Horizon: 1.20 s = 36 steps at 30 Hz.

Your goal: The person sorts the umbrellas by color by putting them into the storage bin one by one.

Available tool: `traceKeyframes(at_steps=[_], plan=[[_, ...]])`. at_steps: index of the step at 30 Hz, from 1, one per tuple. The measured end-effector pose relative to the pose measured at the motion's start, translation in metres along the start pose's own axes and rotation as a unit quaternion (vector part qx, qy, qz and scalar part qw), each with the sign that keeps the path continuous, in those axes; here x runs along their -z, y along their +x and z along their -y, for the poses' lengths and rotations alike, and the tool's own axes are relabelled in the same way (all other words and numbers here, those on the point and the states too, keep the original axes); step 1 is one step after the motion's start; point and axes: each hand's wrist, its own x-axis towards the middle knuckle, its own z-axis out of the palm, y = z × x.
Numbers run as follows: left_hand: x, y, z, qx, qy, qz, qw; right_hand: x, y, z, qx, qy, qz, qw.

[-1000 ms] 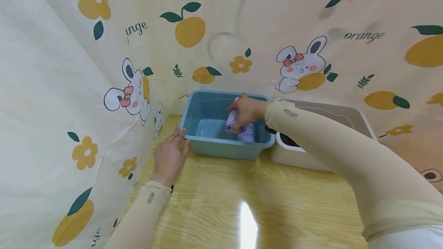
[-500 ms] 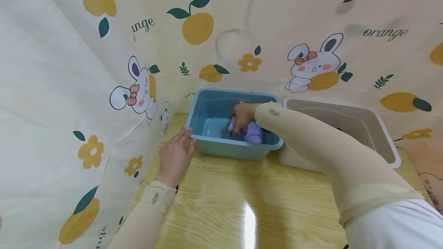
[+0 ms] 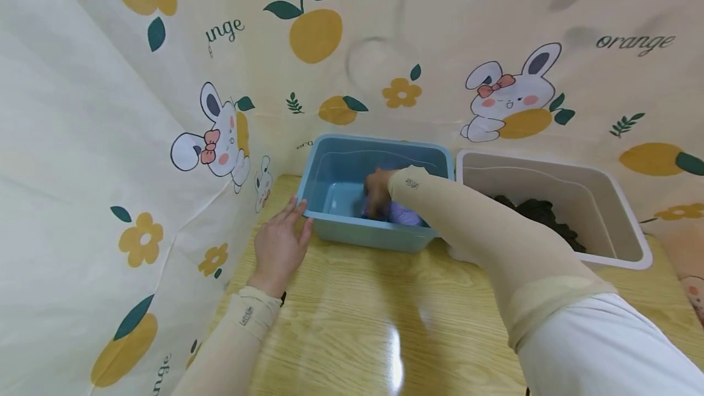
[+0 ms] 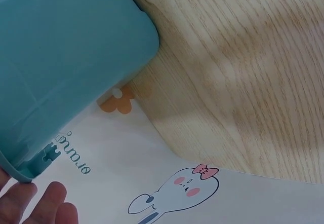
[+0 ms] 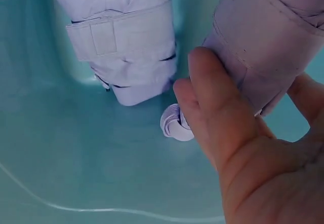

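My right hand (image 3: 378, 191) reaches down inside a blue plastic bin (image 3: 363, 236). Its thumb and fingers grip a rolled lavender bundle with a fabric band, which looks like a folded umbrella (image 5: 268, 36). A second lavender folded umbrella (image 5: 119, 34), also strapped with a band, lies beside it on the bin's floor. A small cord loop (image 5: 176, 125) shows near my fingers in the right wrist view. My left hand (image 3: 277, 252) touches the bin's left front rim with nearly straight fingertips, its thumb apart.
A beige bin (image 3: 627, 212) stands at the right of the blue one, with a dark crumpled bundle (image 3: 544, 214) inside, partly hidden by my right forearm. A patterned sheet (image 3: 374, 66) hangs behind and at the left of the wooden tabletop (image 3: 352, 316).
My right hand has lowered the gripped umbrella deeper into the blue bin. The right forearm has shifted left, uncovering the dark bundle in the beige bin. My left hand stays at the rim.
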Motion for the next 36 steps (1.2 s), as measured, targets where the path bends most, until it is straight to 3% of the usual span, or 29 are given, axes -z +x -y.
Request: traceKeyframes(at_steps=[4,9,16,20,23,29,32,36], plan=[[0.000,-0.001,-0.004,-0.004,-0.007,0.006,1.0000,-0.018,0.012,-0.010,0.003,-0.030,0.010,0.999],[-0.001,-0.003,-0.006,-0.015,-0.013,0.001,0.9998,-0.034,0.011,-0.014,-0.003,-0.050,0.002,0.999],[0.003,-0.004,-0.004,-0.008,-0.009,0.008,0.9999,-0.028,-0.008,-0.001,0.001,-0.088,0.054,0.995],[0.001,-0.002,-0.005,-0.011,-0.017,0.011,0.9997,-0.024,-0.017,-0.005,-0.014,-0.024,0.086,0.996],[-0.001,0.001,-0.004,-0.020,-0.022,0.020,0.9993,-0.020,-0.024,-0.011,-0.013,0.019,0.088,0.996],[-0.011,0.006,0.000,-0.030,-0.025,0.044,0.9982,-0.002,-0.058,-0.023,0.002,0.075,0.021,0.997],[-0.014,0.007,0.008,-0.032,-0.028,0.059,0.9973,0.010,-0.088,-0.023,0.017,0.097,-0.042,0.994],[-0.014,0.013,0.023,-0.018,-0.035,0.097,0.9945,0.016,-0.138,-0.020,0.040,0.081,-0.148,0.985]])
